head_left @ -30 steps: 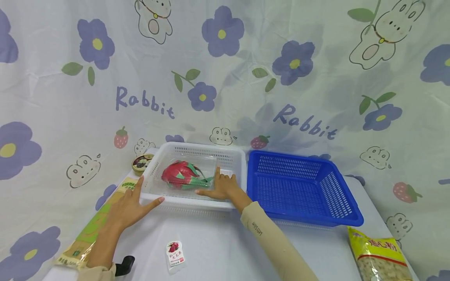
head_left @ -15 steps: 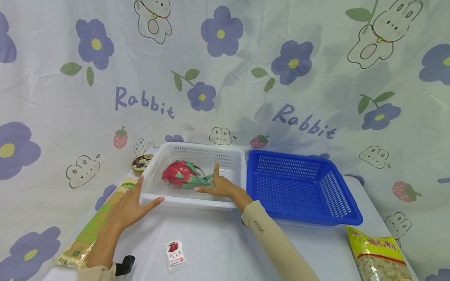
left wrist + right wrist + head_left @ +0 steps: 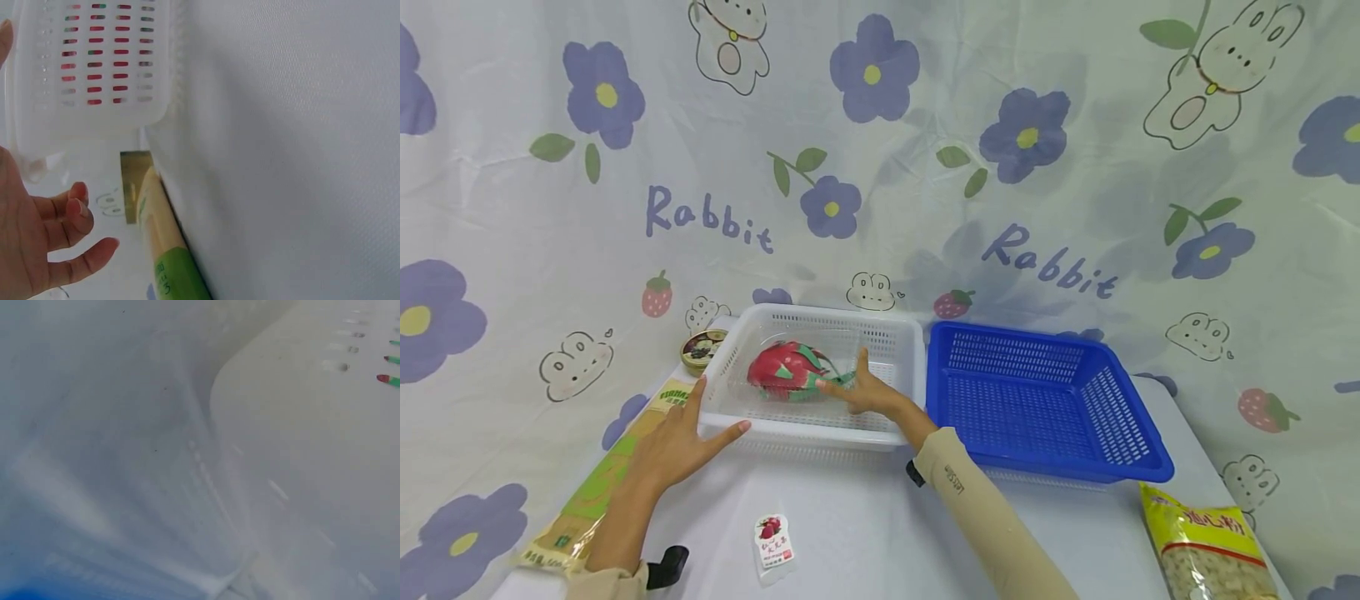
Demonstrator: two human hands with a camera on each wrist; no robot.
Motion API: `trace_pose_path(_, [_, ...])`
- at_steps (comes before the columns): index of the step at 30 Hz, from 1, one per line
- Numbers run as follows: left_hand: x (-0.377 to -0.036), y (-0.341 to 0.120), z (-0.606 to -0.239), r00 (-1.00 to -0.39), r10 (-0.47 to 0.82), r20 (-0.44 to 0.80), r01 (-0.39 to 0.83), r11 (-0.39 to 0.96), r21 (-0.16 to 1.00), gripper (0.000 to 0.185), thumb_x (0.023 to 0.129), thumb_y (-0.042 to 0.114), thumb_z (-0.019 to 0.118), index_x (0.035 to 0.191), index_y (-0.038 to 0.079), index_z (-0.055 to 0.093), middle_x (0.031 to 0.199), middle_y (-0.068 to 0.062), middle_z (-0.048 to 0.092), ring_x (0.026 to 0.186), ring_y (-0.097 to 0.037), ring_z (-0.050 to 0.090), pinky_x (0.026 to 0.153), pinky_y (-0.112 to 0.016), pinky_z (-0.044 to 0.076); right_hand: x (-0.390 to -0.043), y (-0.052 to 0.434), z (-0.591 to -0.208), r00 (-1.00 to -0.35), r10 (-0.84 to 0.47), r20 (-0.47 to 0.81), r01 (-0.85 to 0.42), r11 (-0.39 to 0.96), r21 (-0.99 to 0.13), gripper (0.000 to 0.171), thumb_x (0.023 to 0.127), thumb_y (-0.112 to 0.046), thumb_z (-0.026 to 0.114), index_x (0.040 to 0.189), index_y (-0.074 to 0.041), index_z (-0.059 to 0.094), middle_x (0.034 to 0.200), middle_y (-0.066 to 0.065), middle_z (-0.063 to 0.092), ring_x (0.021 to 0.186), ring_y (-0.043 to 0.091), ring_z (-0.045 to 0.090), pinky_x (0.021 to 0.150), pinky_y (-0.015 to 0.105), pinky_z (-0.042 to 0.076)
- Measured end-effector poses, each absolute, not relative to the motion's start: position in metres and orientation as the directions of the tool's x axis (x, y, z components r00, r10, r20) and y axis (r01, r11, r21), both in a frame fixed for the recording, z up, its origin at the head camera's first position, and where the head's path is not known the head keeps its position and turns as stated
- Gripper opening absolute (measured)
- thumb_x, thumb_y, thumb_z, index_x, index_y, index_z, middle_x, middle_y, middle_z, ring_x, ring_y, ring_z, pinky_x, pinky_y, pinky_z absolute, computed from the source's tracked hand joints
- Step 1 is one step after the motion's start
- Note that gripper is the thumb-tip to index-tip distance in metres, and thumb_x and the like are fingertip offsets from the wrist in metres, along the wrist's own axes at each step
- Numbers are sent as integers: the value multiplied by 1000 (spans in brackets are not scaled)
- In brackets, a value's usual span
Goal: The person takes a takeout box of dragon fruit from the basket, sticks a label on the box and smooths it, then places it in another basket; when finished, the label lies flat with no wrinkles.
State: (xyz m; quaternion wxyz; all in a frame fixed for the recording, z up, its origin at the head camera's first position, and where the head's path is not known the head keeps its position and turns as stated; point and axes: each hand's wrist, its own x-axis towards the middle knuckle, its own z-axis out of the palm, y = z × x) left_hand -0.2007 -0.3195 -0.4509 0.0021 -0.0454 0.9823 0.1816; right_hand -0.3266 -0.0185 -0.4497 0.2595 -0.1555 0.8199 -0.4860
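A red dragon fruit point(image 3: 784, 369) with green tips lies in a clear plastic box point(image 3: 850, 340) inside the white basket point(image 3: 805, 430). My right hand point(image 3: 876, 395) reaches over the basket's front rim to the box's right end. Its index finger points up along that end, and the thumb stretches left over the fruit's green tip. My left hand point(image 3: 672, 442) is at the front left corner of the basket, thumb and index finger spread along the rim. In the left wrist view, the other fingers point(image 3: 94, 262) hang loosely bent, away from the basket. The right wrist view shows mostly basket wall.
A blue basket point(image 3: 1060, 460) stands right of the white one. A long yellow-green packet point(image 3: 598, 483) and a round tin point(image 3: 702, 347) lie on the left. A small dragon-fruit label point(image 3: 773, 540) lies in front, and a yellow bag point(image 3: 1213, 542) sits at the right edge.
My right thumb has moved up, from the front of the box to over the fruit's green tip. The fruit has shifted slightly right. My left hand has stayed put.
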Motion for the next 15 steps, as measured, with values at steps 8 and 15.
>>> trace_pose_path(8, [-201,-319,-450,-996,-87,-19,-88,928,363,114,85,81,46,159,14,-9,139,-43,38,101,-53,57,71,-61,50,-324,-23,-446,-853,-450,-265,45,442,-896,97,100,-64,37,154,-16,-28,162,25,17,104,41,68,115,58,28])
trace_pose_path(15, [-200,-319,-450,-996,-88,-20,-89,926,367,114,85,81,46,159,14,-9,138,-43,38,101,-53,57,71,-60,50,-323,-25,-445,-865,-431,-257,59,421,-905,96,100,-64,37,155,-17,-26,161,24,23,101,40,68,111,55,35])
